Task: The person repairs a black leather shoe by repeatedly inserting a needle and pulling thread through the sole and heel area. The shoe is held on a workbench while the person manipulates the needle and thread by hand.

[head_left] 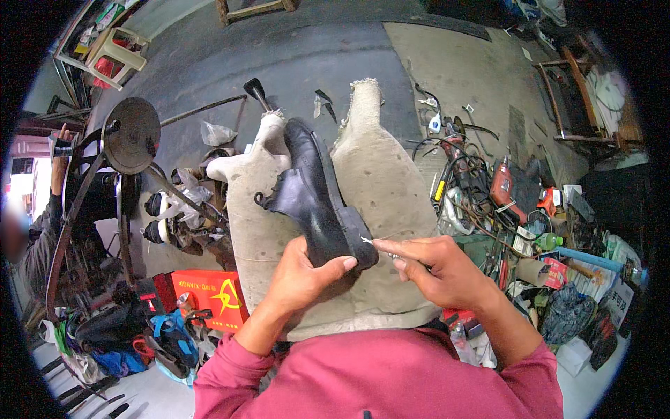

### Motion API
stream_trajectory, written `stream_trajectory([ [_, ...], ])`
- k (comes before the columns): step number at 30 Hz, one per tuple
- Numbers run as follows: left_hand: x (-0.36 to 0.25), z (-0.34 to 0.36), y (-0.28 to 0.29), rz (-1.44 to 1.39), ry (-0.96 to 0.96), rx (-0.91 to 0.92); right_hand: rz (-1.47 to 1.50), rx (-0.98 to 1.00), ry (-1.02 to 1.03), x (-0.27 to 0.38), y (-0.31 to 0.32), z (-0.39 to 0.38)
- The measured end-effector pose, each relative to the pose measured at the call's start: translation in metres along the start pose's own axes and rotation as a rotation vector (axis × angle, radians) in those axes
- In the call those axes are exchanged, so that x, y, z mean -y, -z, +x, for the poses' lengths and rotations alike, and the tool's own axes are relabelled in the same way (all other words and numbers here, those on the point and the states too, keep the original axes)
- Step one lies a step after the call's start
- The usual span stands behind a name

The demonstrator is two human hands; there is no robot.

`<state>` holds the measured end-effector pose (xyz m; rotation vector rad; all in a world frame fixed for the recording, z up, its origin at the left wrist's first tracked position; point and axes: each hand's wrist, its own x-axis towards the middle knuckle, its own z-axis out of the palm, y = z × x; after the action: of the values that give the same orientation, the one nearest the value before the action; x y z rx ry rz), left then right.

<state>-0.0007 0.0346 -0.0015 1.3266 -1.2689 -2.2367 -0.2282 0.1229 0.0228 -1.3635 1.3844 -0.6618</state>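
A black leather lace-up shoe (315,195) lies on its side across the stained beige cloth (380,188) over my lap, toe pointing away. My left hand (301,276) grips it around the heel end, thumb pressed near the sole's edge. Against the heel, my right hand (429,269) pinches a thin tool, its index finger stretched along the sole edge. Most of that tool is hidden by the fingers. A small white sliver (366,240) shows at the heel by the fingertip. Beyond the shoe's toe, a black-ended tool (257,92) sticks out past the cloth.
At left stands a metal machine frame with a round disc (131,135), shoes beside it. A red box (209,299) lies near my left elbow. Right of my lap are tangled cables, a red power drill (506,188) and a blue-edged tray (590,260). Another person (45,237) is at far left.
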Motion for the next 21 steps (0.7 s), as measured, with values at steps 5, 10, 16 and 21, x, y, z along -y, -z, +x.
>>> stream_trajectory([
  [5, 0.005, 0.003, -0.001, 0.04, -0.046, 0.014, 0.33, 0.029, -0.278, 0.005, 0.001, 0.008],
  [10, 0.007, 0.007, 0.004, 0.131, 0.006, 0.044, 0.275, -0.026, -0.254, -0.001, -0.013, 0.016],
  [16, 0.011, 0.007, 0.004, 0.162, -0.072, 0.009, -0.476, -0.105, 0.026, 0.003, -0.032, 0.003],
  [21, 0.012, 0.005, 0.002, 0.067, -0.081, 0.028, 0.041, -0.003, -0.177, 0.011, -0.012, -0.005],
])
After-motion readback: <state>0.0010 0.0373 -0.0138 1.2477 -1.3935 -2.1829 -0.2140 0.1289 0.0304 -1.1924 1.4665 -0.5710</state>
